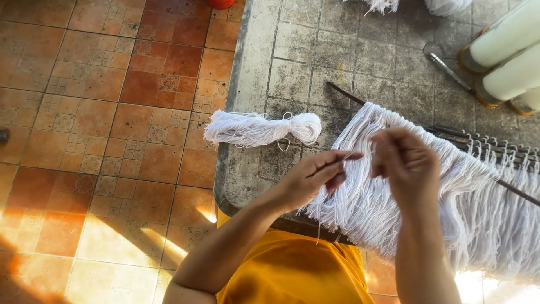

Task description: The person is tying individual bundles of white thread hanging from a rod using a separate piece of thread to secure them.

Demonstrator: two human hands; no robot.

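My left hand (315, 177) and my right hand (406, 163) are raised close together over a wide fringe of white threads (394, 197). Between the fingertips of both hands runs a thin white thread (356, 154), pinched at each end. The fringe hangs from a dark rod (346, 94) that lies slanted across the grey stone table (292, 79), and its loose ends spill over the table's near edge. A separate bundle of white thread (261, 128) lies on the table just left of my left hand.
Large spools of white yarn (506, 56) lie at the table's far right, with a metal tool (447, 68) beside them. More white thread (416, 5) shows at the top edge. Orange tiled floor (101, 112) lies to the left. My yellow garment (287, 270) is below.
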